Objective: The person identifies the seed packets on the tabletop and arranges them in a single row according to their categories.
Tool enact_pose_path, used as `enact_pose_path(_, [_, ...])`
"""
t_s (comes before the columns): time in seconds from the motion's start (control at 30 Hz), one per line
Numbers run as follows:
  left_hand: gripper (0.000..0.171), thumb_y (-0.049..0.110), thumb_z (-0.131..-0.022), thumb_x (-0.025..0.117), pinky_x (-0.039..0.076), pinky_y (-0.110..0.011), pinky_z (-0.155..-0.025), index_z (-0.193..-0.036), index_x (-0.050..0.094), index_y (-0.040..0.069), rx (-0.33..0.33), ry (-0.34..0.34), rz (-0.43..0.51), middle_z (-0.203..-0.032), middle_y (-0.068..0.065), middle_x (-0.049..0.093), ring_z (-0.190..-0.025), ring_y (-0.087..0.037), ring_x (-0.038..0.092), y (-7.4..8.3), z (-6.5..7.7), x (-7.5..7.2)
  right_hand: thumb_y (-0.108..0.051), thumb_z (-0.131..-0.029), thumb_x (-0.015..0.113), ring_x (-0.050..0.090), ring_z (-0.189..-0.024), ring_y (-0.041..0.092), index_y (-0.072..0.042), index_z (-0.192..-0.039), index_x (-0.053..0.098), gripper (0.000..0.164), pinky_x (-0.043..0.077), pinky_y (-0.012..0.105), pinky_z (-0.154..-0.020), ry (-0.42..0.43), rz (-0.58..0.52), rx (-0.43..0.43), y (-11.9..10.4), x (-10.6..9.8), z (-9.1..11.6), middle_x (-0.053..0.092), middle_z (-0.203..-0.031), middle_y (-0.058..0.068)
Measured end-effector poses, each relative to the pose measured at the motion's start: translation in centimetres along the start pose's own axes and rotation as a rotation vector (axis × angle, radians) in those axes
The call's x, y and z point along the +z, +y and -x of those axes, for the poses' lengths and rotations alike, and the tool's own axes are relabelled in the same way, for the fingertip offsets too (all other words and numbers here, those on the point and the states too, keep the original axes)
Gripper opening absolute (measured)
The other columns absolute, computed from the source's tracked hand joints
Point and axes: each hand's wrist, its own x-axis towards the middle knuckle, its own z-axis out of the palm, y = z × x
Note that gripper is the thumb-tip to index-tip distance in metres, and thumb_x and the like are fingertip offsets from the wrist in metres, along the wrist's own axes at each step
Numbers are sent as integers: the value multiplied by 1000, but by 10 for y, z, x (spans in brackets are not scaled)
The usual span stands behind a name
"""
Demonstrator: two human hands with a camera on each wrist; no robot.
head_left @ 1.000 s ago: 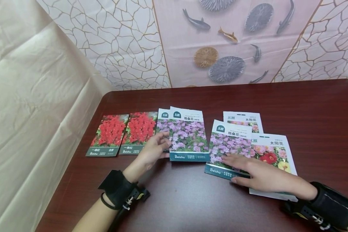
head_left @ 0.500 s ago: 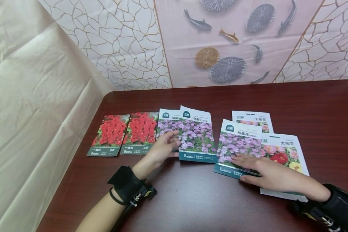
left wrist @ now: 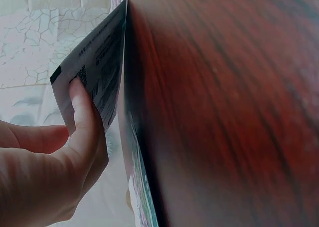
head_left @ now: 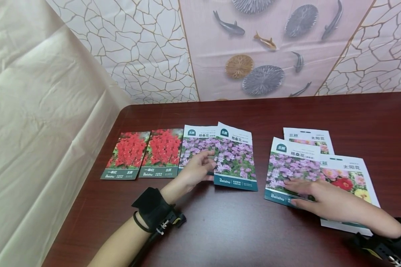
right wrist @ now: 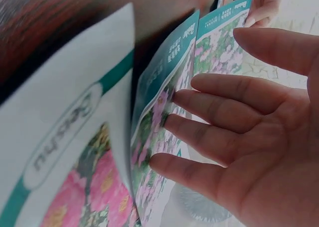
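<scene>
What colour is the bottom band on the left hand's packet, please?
The band is teal, clearest in the head view.

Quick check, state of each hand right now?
Left hand: closed, pinching a tilted purple-flower packet.
Right hand: open, resting on another purple-flower packet.

This is a curtained-off indoor tabletop spot, though whether in a home or an office cannot be told. A glossy wood-grain table (head_left: pixel 207 233) spreads toward 6 o'clock, with a fish-patterned backdrop (head_left: pixel 208 66) at 12 and a creased pale sheet (head_left: pixel 30 126) at 9.
</scene>
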Motion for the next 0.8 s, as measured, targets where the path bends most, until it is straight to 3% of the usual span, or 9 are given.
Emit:
enact_pose_path(0.07, [45, -2, -93, 44, 52, -33, -74, -137, 35, 0, -5, -5, -1, -114, -20, 49, -106, -31, 50, 0, -1, 2, -30, -88, 61, 62, -93, 22, -3, -118, 61, 41, 50, 38, -71, -7, -20, 5, 2, -1, 1, 55, -122, 20])
enact_pose_path(0.2, [44, -2, -93, 45, 52, -32, -72, -136, 36, 0, -13, -11, -4, -113, -19, 50, -105, -29, 50, 0, -3, 5, -27, -88, 61, 65, -82, 18, -1, -116, 62, 38, 47, 26, -61, -22, -33, 29, 3, -3, 3, 55, -120, 24])
enact_pose_path(0.33, [44, -2, -93, 45, 53, -31, -72, -136, 36, -1, -21, -21, 8, -112, -19, 51, -103, -28, 51, -1, -4, 7, -26, -88, 61, 61, -95, 29, 0, -113, 64, 36, 46, 23, -57, -36, -11, 43, 6, -6, 4, 57, -117, 23])
enact_pose_path(0.43, [46, -3, -93, 45, 52, -31, -74, -138, 34, -1, -33, -32, 29, -115, -19, 51, -105, -29, 52, 0, -4, 8, -23, -89, 60, 63, -75, 15, 3, -112, 63, 35, 41, 21, -51, -45, -30, 54, 7, -8, 6, 57, -116, 25])
enact_pose_path(0.57, [48, -3, -93, 45, 52, -31, -75, -139, 31, 0, -36, -46, 63, -121, -21, 49, -108, -31, 51, 0, -5, 9, -21, -89, 61, 51, -58, -3, 5, -112, 63, 35, 34, 20, -45, -42, -39, 57, 11, -9, 9, 56, -115, 28])
enact_pose_path(0.67, [49, -4, -92, 45, 52, -31, -76, -140, 31, 0, -30, -51, 80, -127, -23, 45, -110, -31, 50, 0, -5, 11, -21, -87, 63, 58, -71, 4, 4, -109, 65, 34, 38, 21, -49, -28, 21, 67, 15, -10, 10, 59, -112, 25])
enact_pose_path(0.8, [49, -4, -93, 44, 51, -31, -79, -140, 31, -1, -17, -61, 77, -133, -24, 40, -114, -32, 48, 2, -5, 12, -22, -85, 65, 63, -87, 24, 2, -106, 67, 33, 45, 27, -56, -13, 97, 104, 19, -10, 9, 62, -108, 22])
